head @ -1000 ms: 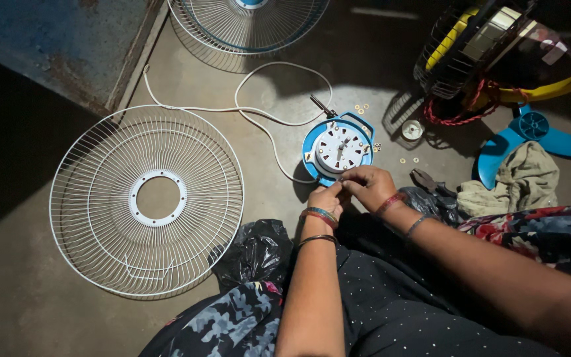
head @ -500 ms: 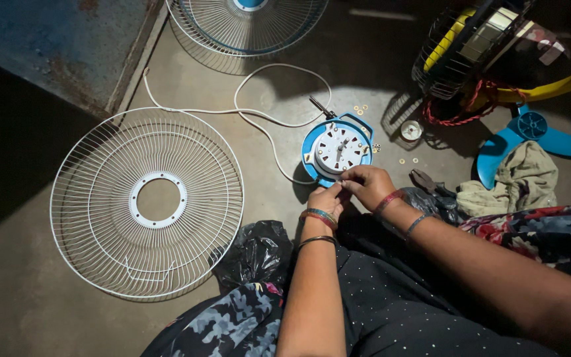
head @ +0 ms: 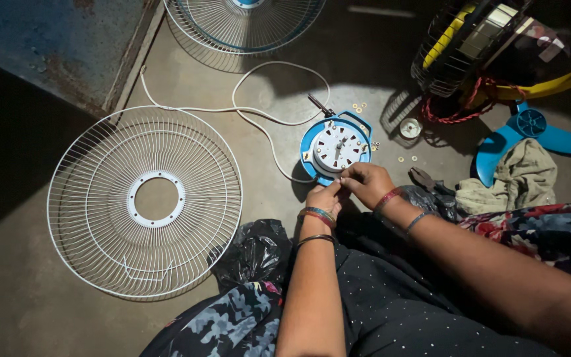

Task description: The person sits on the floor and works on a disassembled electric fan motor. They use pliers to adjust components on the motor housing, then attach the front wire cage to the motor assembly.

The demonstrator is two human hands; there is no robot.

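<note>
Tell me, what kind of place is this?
Probably a fan repair spot on a bare concrete floor. A white fan guard lies flat, a blue fan blade sits apart, and both hands, left hand and right hand, work at a blue motor with its cord.

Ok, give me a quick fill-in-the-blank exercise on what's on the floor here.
1. Both hands, left hand and right hand, meet at the near edge of the round ____ and white motor unit.
2. The white wire fan guard lies ____ on the floor.
3. A white ____ loops from the motor unit.

Missing words: blue; flat; cord
</note>
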